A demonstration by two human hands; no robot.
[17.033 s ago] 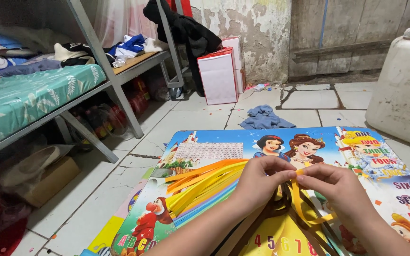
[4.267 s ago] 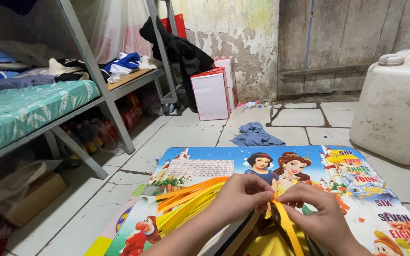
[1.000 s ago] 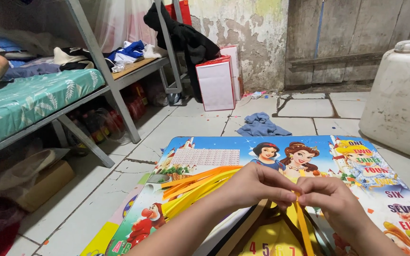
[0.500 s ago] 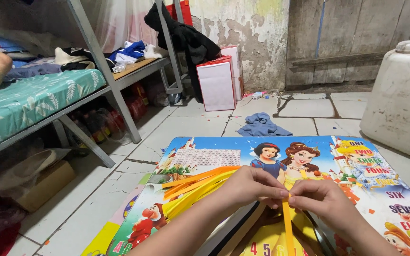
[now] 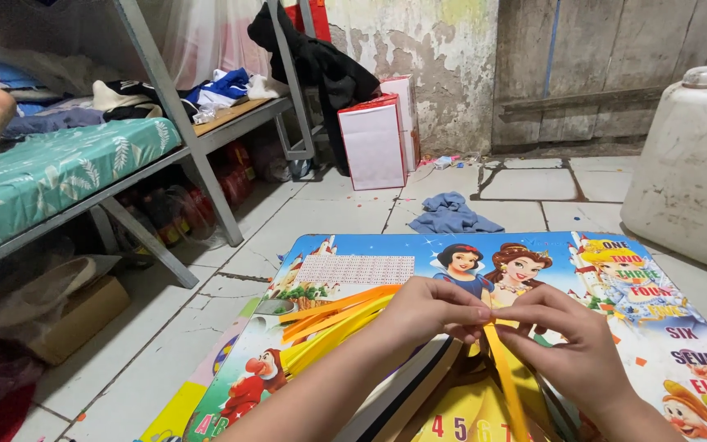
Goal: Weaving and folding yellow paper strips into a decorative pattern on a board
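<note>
The person's left hand (image 5: 431, 315) and right hand (image 5: 570, 348) meet over a low, brightly printed cartoon-picture desk (image 5: 345, 270). The fingertips of both are pressed together on the top end of a narrow yellow paper strip (image 5: 507, 385), which hangs down from the pinch toward the bottom of the view. The left hand's fingers (image 5: 472, 313) close from the left and the right hand's fingers (image 5: 533, 315) from the right, and they touch each other at the strip.

Under the left forearm a fanned bundle of orange and yellow paper strips (image 5: 329, 315) lies on the desk, pointing away to the left. Near the bottom edge lies more yellow paper with dark bands; what it is cannot be told.

Beyond the desk a crumpled blue cloth (image 5: 452, 214) lies on the tiled floor (image 5: 321, 217), a white plastic jerrycan (image 5: 693, 164) stands to the right, a red-edged white paper bag (image 5: 374, 143) leans by the wall, and a metal-framed bed with a teal leaf-print mattress (image 5: 51, 176) stands to the left.

The strip looks thin and limp. Judging from the tight pinch, a pull in opposite directions could tear it or crease it crooked. The left forearm could also sweep the loose bundle off the desk edge.
</note>
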